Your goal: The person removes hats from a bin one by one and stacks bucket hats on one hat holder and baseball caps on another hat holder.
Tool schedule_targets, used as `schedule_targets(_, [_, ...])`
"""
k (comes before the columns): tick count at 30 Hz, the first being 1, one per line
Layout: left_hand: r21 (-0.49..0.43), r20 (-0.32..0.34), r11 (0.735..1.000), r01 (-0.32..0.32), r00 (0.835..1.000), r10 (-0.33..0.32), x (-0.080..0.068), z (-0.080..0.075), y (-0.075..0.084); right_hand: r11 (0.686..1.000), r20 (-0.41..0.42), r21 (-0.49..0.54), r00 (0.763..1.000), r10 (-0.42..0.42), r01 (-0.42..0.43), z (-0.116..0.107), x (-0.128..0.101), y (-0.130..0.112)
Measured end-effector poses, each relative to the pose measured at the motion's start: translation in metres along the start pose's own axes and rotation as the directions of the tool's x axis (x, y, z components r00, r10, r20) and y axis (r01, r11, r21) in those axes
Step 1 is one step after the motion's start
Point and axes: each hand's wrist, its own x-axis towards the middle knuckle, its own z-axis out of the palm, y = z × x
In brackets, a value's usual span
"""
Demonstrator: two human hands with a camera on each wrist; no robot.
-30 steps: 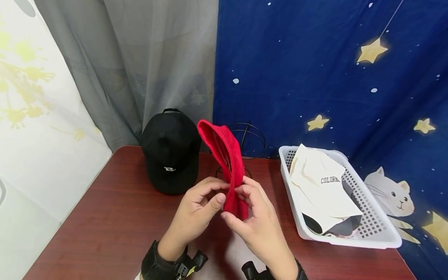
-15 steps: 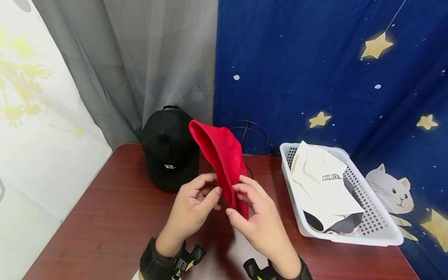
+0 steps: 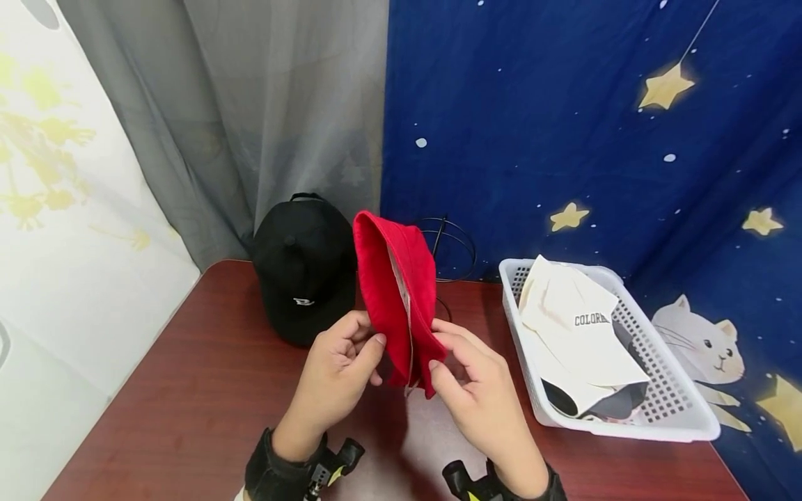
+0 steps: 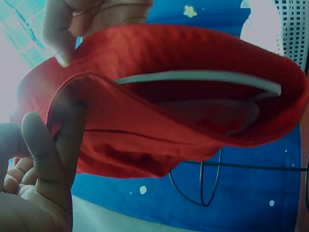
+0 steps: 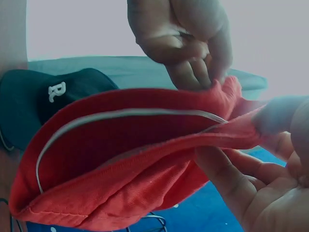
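I hold the red hat [image 3: 397, 296] up off the table [image 3: 200, 390] between both hands, just in front of the black cap [image 3: 305, 275] and a little to its right. Its long axis runs up and away from me, the top leaning toward the wire stand [image 3: 446, 243] behind it, and its lower edge sits at my fingertips. My left hand [image 3: 338, 372] pinches the left side of that edge, thumb and fingers curled onto the cloth; my right hand [image 3: 479, 390] pinches the right side the same way — so neither is nearer, both meet the hat at the bottom, one on each side. From my wrists I see the opening spread between the two grips, a pale band [image 4: 203, 77] running along the inside. Counting: one red hat, one black cap sitting on the table to the hat's left, one white basket [image 3: 677, 410] well to the hat's right, with a cream cap [image 3: 579, 327] lying in it on top of something dark — what that is I cannot tell.
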Motion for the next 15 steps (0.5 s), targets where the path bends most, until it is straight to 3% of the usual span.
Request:
schedule_targets(7, [0.031, -0.081, 0.999, -0.012, 0.997, 0.014, 0.002, -0.01, 0.001, 0.999, -0.002, 0.005, 0.999, 0.049, -0.049, -0.012, 0.001, 0.004])
schedule_targets(15, [0.034, -0.22, 0.999, -0.027, 0.975, 0.034, 0.003, -0.022, -0.001, 0.996, -0.13, -0.019, 0.988, 0.08, -0.083, -0.028, -0.001, 0.012])
